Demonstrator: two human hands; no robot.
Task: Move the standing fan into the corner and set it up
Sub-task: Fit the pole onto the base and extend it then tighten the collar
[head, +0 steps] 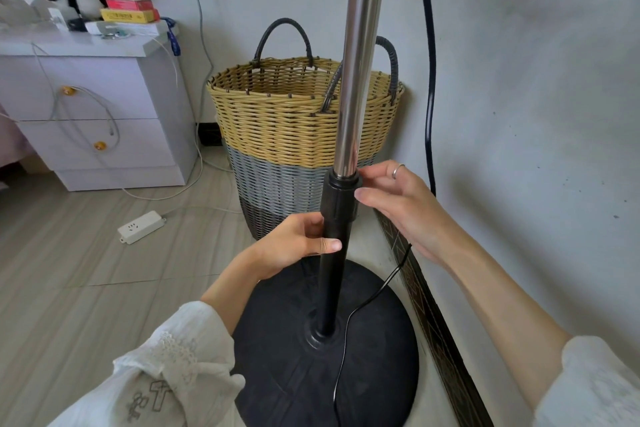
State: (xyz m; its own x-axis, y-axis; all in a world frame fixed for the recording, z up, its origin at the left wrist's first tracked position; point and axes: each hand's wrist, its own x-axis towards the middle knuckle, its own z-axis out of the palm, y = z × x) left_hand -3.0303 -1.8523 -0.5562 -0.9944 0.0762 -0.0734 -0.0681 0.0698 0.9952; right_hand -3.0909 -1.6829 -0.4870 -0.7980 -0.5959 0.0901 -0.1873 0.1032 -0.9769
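Fan stands by right wall, round base [311, 374] flat on floor, wicker basket [301, 135] just behind. Your left hand [298, 243] clenches black lower tube [330, 274]. Right hand [398, 204] loose, fingertips touching locking collar [341, 196]. Base likely heavy; chrome pole [362, 62] stiff, slippery. Grip collar, mind thin cord [360, 308].

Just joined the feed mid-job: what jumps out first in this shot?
The fan's chrome pole runs up the centre from a round black base on the floor. Both hands work at it: the left hand wraps the black lower tube, the right hand touches the collar. Behind stands a tall woven basket.
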